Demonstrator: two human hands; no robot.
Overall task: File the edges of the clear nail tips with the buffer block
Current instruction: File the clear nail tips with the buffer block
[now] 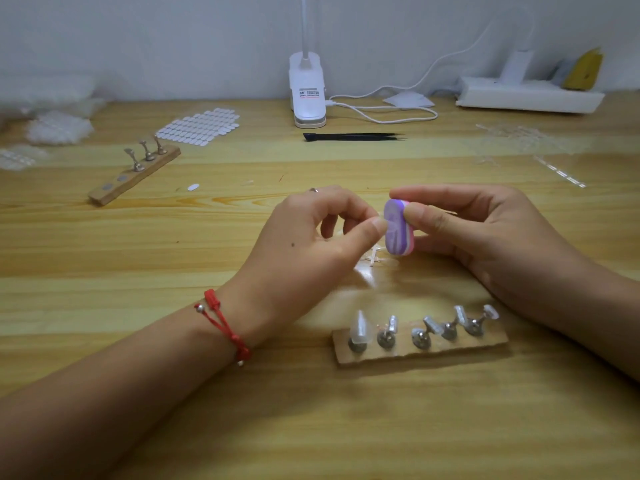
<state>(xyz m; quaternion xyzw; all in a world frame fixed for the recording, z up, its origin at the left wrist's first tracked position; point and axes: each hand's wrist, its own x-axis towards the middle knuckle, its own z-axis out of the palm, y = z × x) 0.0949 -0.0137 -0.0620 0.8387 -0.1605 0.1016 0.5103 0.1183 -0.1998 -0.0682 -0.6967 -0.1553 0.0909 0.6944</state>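
Left hand [304,237]: your fingers pinch the clear nail tip [380,220]; probably flimsy and slippery, so hold its sides.
Right hand [485,230]: your fingers grip the light buffer block [396,226].

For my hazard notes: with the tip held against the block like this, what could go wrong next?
1. The left hand pinches the clear nail tip right against the buffer block in the right hand; a stroke might scrape the thumb or flick the tip away.
2. A dropped tip could vanish among the loose clear pieces lying below.
3. The right forearm is near the wooden stand and might bump it.
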